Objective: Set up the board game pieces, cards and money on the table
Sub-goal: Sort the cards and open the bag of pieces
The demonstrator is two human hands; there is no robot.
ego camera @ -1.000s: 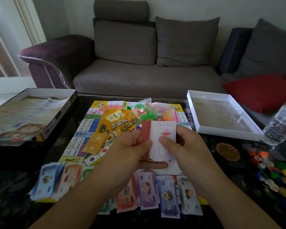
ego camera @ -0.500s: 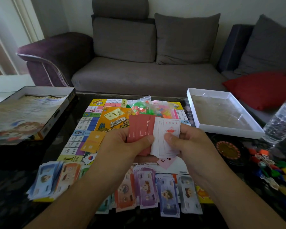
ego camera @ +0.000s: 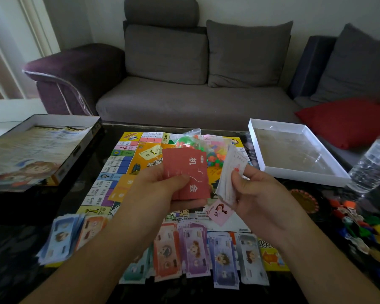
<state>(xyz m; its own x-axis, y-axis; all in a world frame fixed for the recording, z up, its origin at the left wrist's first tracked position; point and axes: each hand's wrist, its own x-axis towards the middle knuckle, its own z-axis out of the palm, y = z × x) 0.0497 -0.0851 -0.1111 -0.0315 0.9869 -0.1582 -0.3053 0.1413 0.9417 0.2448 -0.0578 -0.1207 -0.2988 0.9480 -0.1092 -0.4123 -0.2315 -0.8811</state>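
My left hand (ego camera: 160,187) grips a stack of red cards (ego camera: 185,172) with white characters, held above the game board (ego camera: 127,163). My right hand (ego camera: 257,194) pinches a stack of white cards (ego camera: 230,172), now apart from the red ones. Behind the cards a clear bag of coloured plastic pieces (ego camera: 198,145) lies on the board. An orange card stack (ego camera: 122,187) sits on the board's left part. Piles of paper money (ego camera: 195,253) line the near edge, with more money (ego camera: 62,238) at the left. Loose coloured pawns (ego camera: 358,224) lie at the right.
The box lid with printed sheets (ego camera: 37,148) sits on the dark glass table at the left. A white box tray (ego camera: 294,150) stands at the right, a water bottle (ego camera: 373,163) beside it. A grey sofa (ego camera: 184,84) with a red cushion (ego camera: 347,121) runs behind the table.
The red and white cards, held together a second ago, have been split: my left hand took the red stack leftward, my right hand drew the white stack to the right.
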